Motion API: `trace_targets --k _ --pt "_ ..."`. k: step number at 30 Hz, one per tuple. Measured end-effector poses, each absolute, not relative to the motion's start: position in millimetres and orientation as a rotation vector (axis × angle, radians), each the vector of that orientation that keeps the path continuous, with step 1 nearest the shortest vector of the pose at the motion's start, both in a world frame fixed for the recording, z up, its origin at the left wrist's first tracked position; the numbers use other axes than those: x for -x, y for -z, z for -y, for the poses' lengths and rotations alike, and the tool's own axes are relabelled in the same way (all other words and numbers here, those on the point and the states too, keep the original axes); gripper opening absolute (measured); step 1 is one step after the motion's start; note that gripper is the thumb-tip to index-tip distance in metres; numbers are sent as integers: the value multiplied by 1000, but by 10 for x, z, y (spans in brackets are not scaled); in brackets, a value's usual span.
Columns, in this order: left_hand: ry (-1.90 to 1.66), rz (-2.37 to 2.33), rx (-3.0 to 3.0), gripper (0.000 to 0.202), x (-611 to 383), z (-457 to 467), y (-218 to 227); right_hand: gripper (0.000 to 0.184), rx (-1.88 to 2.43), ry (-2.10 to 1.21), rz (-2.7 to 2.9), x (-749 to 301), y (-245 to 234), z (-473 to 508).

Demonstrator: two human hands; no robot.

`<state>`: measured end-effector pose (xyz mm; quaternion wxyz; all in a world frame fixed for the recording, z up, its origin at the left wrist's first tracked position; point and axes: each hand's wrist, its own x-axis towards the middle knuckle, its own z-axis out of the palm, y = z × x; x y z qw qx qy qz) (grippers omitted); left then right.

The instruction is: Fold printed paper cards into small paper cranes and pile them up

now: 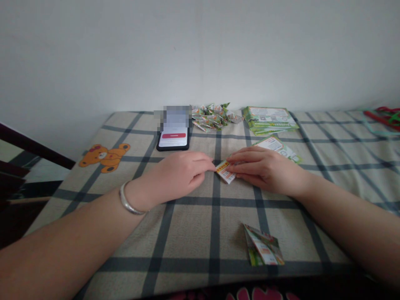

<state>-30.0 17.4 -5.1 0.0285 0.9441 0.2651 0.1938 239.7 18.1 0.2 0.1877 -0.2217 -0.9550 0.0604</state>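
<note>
A small folded leaflet [225, 171], white with a yellow and red strip, lies on the tablecloth between my hands. My right hand [265, 168] is closed over its right part, the fingers covering that side. From the left, my left hand [184, 170], wearing a silver bangle [127, 201], has its fingers pressed together, the tips at the leaflet's left corner. Just behind my right hand lies a flat green and white leaflet [275, 146], partly hidden by it. Closer to me rests another folded leaflet [265, 246], its layers slightly raised.
Along the wall stand a phone [173, 139] with a lit screen, a heap of folded paper pieces [212, 117] and a stack of leaflets [270, 118]. A bear picture [105, 157] is at left. Red and green items [386, 118] lie far right on the checked tablecloth [184, 233].
</note>
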Motion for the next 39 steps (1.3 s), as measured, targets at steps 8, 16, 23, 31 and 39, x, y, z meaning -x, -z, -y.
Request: trace_targets --k 8,16,23,31,39 --pt "-632 -795 -2943 29 295 -177 61 27 631 -179 2703 -2398 7 -191" --pt "-600 -735 -3060 29 284 -164 56 25 685 -146 2670 -2390 29 -194" --pt "-563 -726 -3132 28 259 -122 13 21 843 -160 2529 -2395 47 -178" --pt "-574 -752 -3147 23 229 -95 12 24 929 -106 2514 -2405 -10 -178" --pt "-518 -779 -3186 23 226 -72 13 28 892 -15 2597 -2366 13 -176"
